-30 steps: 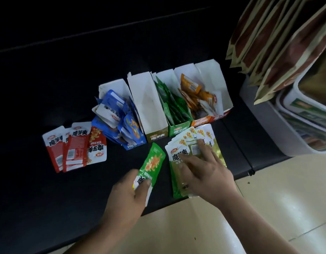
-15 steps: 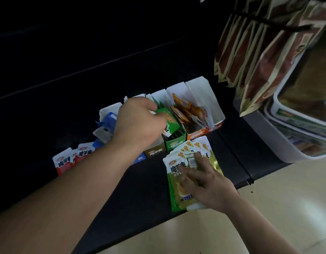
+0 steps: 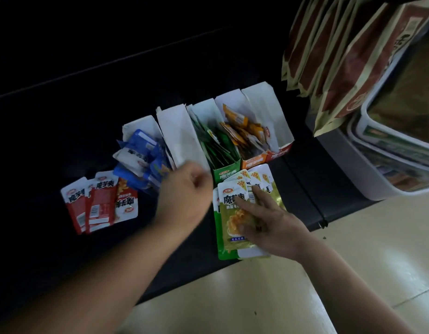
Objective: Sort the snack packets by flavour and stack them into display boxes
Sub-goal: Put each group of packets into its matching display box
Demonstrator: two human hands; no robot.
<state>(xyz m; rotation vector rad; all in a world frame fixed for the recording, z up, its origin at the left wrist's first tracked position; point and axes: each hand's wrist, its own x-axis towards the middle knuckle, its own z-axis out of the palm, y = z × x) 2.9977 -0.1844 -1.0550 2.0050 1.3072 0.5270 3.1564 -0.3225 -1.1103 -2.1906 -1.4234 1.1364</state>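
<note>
So, a black shelf top (image 3: 64,121), dimly lit, spans the view. A pale tiled floor (image 3: 353,273) shows beyond its near edge. Far right, brown-and-cream bags (image 3: 329,56) hang in a row above white tubs (image 3: 382,189), which sit just right of the shelf end.

Five display boxes stand side by side mid-shelf, tops open. At left is a blue box (image 3: 136,126) w/ blue packets (image 3: 141,153) spilling out its front. Next is a white-lined box (image 3: 182,138) showing its inner walls. Then come a green box (image 3: 224,173) w/ green packets (image 3: 215,145) on edge, an orange box (image 3: 254,161) w/ orange packets (image 3: 242,131), and a red box (image 3: 282,150) at the right end. Near left of the blue box, red packets (image 3: 100,203) lie flat and overlapping.

Room to move: bare shelf far behind the boxes and near left of the red packets. On the right, the shelf end, tubs and hanging bags crowd in. The near edge runs diagonally. The yellow-green packets (image 3: 232,213), a fanned pile just in front of the green and orange boxes, reach that edge.

The right hand (image 3: 271,227) lies on that pile, fingers (image 3: 258,196) straight and spread apart, pressing the top ones flat. The left hand (image 3: 184,186) hovers betw. the blue packets and the green box, in front of the white-lined box. It's blurred, fingers curled in; can't tell if they hold anything.
</note>
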